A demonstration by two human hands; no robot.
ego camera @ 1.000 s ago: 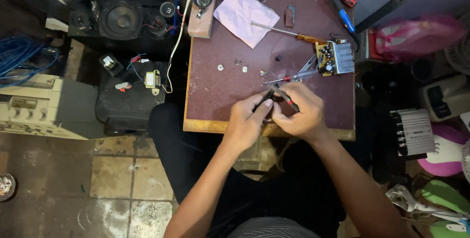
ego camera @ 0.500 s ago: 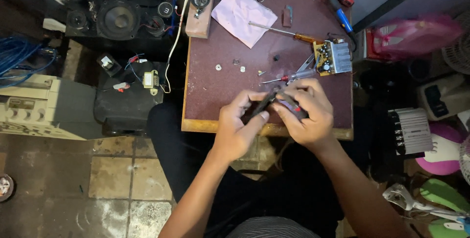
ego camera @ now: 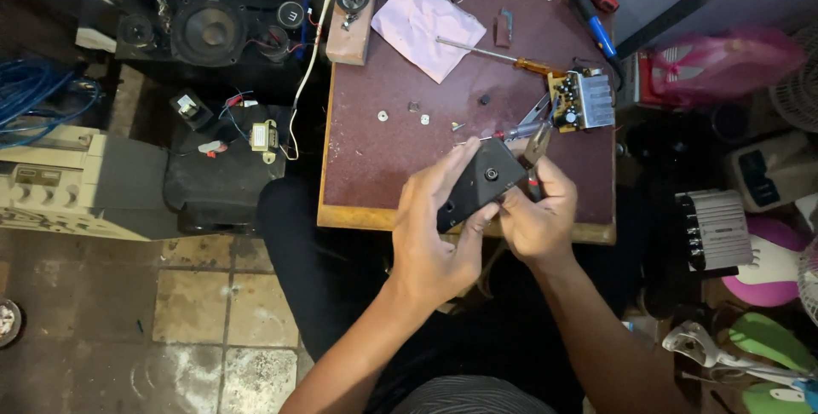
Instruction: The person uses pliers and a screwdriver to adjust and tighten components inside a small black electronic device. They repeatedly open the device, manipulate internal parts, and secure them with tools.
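Observation:
A flat black panel (ego camera: 481,182) with a small round knob hole is tilted up over the near edge of the dark red table (ego camera: 375,163). My left hand (ego camera: 434,227) grips its left side, thumb underneath and fingers along the top. My right hand (ego camera: 535,214) is closed around the handles of a small pair of pliers (ego camera: 535,148), whose jaws point up at the panel's right corner. A circuit board with a heat sink (ego camera: 581,100) lies just beyond on the table.
On the table are a screwdriver (ego camera: 503,56), a pink cloth (ego camera: 428,26), small washers and screws (ego camera: 417,114), and tools at the far edge. A black speaker box (ego camera: 209,31) and transformer (ego camera: 262,135) stand left. Clutter fills the right side.
My hands have lifted the black panel and turned its face toward me. The pliers in my right hand now sit at the panel's right corner.

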